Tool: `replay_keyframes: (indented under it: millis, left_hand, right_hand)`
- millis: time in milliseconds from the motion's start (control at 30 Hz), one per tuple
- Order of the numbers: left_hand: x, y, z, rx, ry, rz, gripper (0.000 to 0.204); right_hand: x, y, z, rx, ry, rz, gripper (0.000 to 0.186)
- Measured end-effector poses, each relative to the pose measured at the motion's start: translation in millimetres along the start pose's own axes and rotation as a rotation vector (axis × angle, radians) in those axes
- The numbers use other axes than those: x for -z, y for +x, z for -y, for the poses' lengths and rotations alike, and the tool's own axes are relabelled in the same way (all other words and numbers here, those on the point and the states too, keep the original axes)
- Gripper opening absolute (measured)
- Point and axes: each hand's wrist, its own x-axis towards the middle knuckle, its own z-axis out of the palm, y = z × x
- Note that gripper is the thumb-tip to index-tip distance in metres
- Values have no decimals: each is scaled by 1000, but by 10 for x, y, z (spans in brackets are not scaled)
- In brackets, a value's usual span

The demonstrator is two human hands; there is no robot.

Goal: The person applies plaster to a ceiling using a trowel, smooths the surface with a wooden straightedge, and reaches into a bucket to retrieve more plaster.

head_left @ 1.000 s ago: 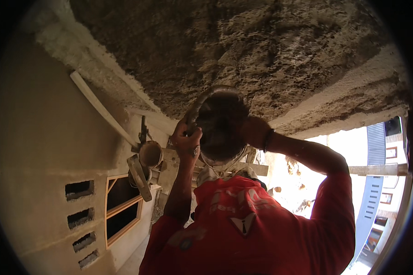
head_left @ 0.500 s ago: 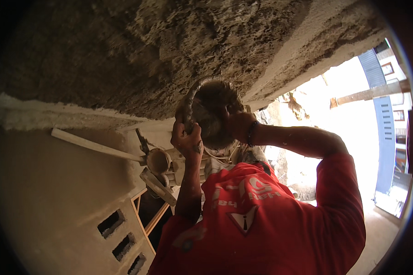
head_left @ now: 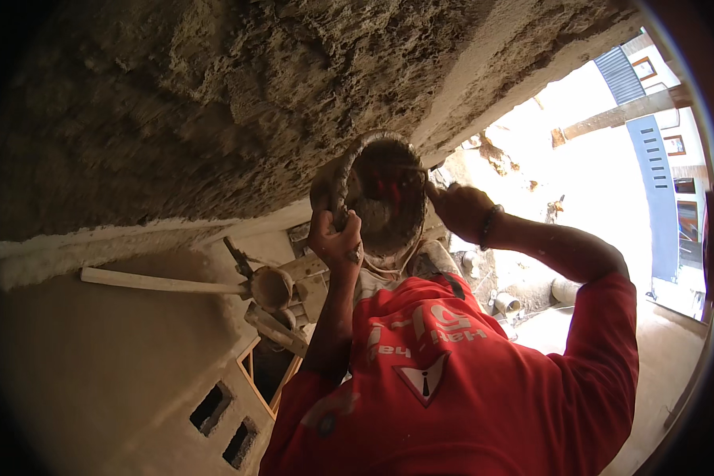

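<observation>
A round, mortar-crusted bucket (head_left: pixel 343 186) is tilted so that its dark inside faces me, close under a rough plastered surface (head_left: pixel 293 103). On its left side, the fingers and thumb of my left hand (head_left: pixel 335 239) are closed over the rim. My right hand (head_left: pixel 462 211), a dark bracelet at its wrist, is closed at the bucket's right edge on what looks like a trowel (head_left: pixel 404 167). Its thin blade lies across the bucket's mouth, mostly in shadow. How much mortar lies inside is too dark to tell.
Left of me, a long pale wooden strip (head_left: pixel 163 282) and a round container (head_left: pixel 271 288) are near a short board (head_left: pixel 275 332). A wall with rectangular openings (head_left: pixel 210 408) stands lower left. At right, a timber beam (head_left: pixel 623 115) crosses a brightly lit area.
My right hand has drawn out from inside the bucket to its right edge, bringing the tool into view. The bucket and my left hand have shifted slightly right in the picture.
</observation>
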Motion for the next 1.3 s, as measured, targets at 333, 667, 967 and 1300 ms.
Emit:
replay_keyframes:
  millis: [333,667,967,1300]
  left_hand:
    - [-230,-34,5,17,-45,84,24]
    - [-253,97,-168,117,-38,245,17]
    - [-143,103,-66,-5,-32,301,21]
    - [-239,144,-565,-96,-28,347,16]
  right_hand:
    - [364,-103,32,107,451,67,32]
    - [-503,111,196,58,224,13,38]
    - [198,-226,-183,-53,335,-17,23]
    - [-97,100,-285,105,-21,-99,21]
